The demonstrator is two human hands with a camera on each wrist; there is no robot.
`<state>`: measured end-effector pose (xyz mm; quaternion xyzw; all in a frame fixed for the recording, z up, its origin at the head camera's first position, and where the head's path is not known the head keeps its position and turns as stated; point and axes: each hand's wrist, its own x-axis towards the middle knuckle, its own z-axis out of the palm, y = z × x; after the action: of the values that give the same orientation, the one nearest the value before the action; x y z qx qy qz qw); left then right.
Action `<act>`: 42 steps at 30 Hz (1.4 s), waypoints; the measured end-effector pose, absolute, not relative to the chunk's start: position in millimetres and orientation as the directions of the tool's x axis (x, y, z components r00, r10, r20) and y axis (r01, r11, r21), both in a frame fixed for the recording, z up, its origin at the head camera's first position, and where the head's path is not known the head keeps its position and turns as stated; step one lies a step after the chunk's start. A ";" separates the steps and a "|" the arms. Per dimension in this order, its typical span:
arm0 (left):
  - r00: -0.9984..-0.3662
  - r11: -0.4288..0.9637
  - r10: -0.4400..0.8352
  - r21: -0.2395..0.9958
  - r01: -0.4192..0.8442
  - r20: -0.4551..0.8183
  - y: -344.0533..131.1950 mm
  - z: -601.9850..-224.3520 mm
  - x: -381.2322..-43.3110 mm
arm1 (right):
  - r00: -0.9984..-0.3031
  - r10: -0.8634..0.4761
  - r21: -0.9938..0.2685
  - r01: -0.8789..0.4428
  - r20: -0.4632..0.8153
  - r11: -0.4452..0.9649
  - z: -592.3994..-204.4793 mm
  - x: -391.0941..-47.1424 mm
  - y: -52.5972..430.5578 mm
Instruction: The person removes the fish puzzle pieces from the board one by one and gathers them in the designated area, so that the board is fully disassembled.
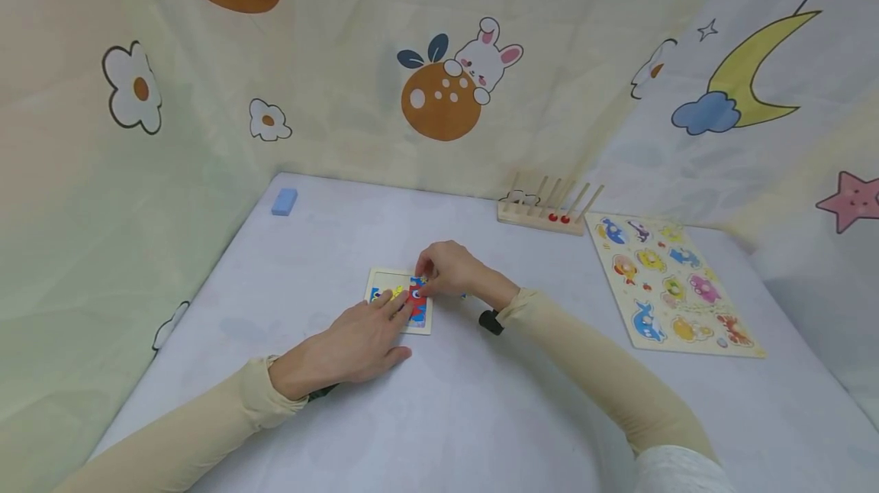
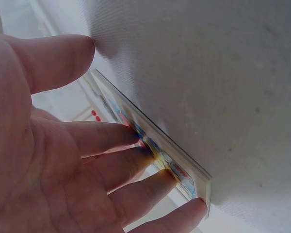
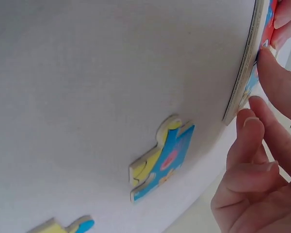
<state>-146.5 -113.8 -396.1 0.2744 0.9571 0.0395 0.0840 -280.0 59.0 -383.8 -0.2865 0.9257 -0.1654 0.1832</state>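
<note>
A small jigsaw puzzle in a pale wooden tray (image 1: 424,330) lies in front of me, partly filled with colourful pieces. My left hand (image 1: 353,340) rests its extended fingers on the fitted pieces, thumb apart on the cloth. A red piece with an eye (image 1: 416,296) shows between the two hands. At the tray's far right corner, my right hand (image 1: 449,268) pinches a blue piece (image 3: 253,79) between thumb and curled forefinger, low over the tray. The left fingertips cover part of the picture.
Beside the tray, under the right wrist, lie a loose blue-and-yellow piece (image 3: 167,158) and another piece (image 3: 63,227). A wooden peg rack with red beads (image 1: 542,218) stands at the back. An animal puzzle board (image 1: 662,249) lies to the right, a blue block (image 1: 284,201) far left.
</note>
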 end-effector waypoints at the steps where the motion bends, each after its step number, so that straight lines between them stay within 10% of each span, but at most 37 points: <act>1: -0.835 0.846 0.533 0.121 0.519 -0.140 -113.8 -395.6 -146.2 | -0.771 -0.591 -0.407 -0.473 -0.238 0.781 -383.7 -279.7 58.9; 42: -0.842 0.852 0.521 0.140 0.504 -0.142 -113.5 -398.0 -147.0 | -0.755 -0.579 -0.434 -0.430 -0.308 0.792 -384.5 -282.9 55.7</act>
<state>-147.0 -113.5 -398.0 0.2675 0.9583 0.0488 0.0876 -282.9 55.7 -384.5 -0.2736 0.9212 -0.1707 0.2178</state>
